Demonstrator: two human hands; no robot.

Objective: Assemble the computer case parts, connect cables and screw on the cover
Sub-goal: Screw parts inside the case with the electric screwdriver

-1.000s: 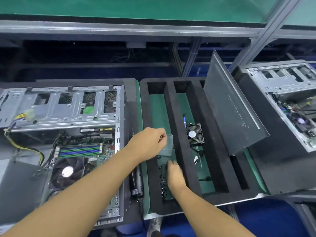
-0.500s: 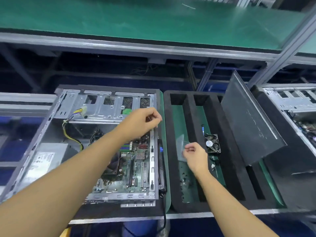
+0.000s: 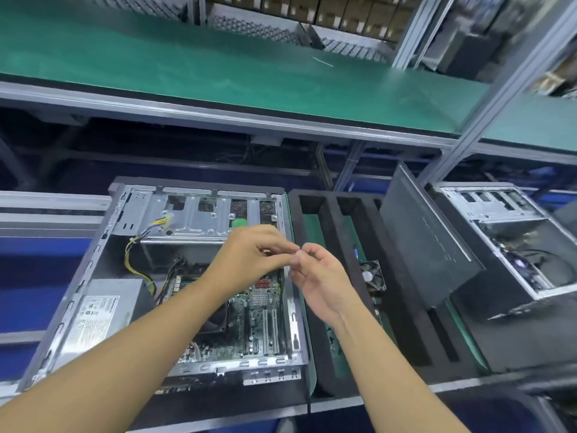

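Head view. The open computer case (image 3: pixel 193 217) lies on its side on the surface (image 3: pixel 337 403), board upward, so parts can go in from above. Its cover (image 3: pixel 427 245) leans in the foam tray (image 3: pixel 335 232), presumably kept handy for the last step. Above the case's right edge the left hand (image 3: pixel 253 254) and right hand (image 3: pixel 324 276) meet, fingertips curled and pinching one small part (image 3: pixel 296 250), too small to identify.
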